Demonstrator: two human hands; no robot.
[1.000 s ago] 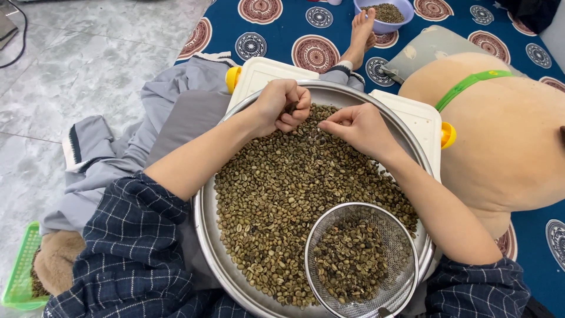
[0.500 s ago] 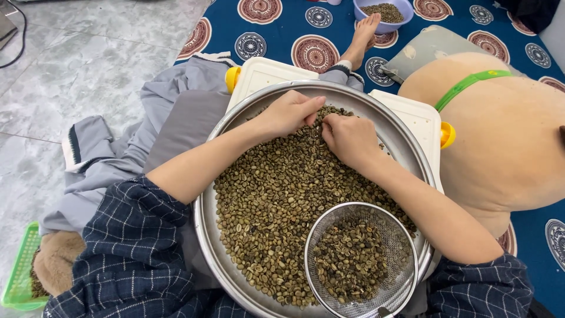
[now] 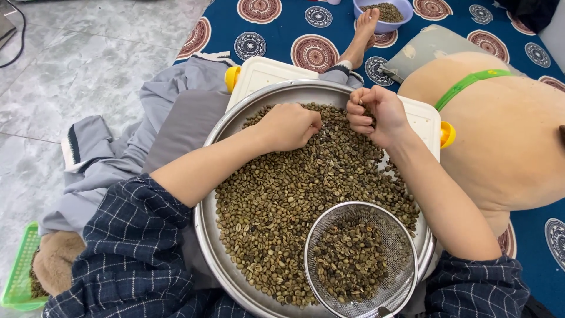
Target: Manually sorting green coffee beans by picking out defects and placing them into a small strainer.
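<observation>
A wide steel tray [image 3: 206, 200] rests on my lap, covered with greenish coffee beans [image 3: 282, 188]. My left hand [image 3: 288, 126] lies knuckles up on the beans at the far side, its fingertips curled down into them. My right hand [image 3: 374, 115] is raised just above the tray's far right rim, closed in a loose fist with a few beans inside. A round wire sieve [image 3: 311, 235] partly filled with darker beans sits in the tray's near right part.
A white lidded box [image 3: 259, 73] with yellow clips lies under the tray. A tan plush toy [image 3: 506, 135] with a green band presses in at the right. A purple bowl [image 3: 406, 9] of beans stands beyond my bare foot [image 3: 362, 32]. A green basket [image 3: 17, 265] sits on the tiles at left.
My right hand has lifted off the beans and drawn right toward the rim, closing into a fist. My left hand has settled lower on the beans with its fingers tucked in.
</observation>
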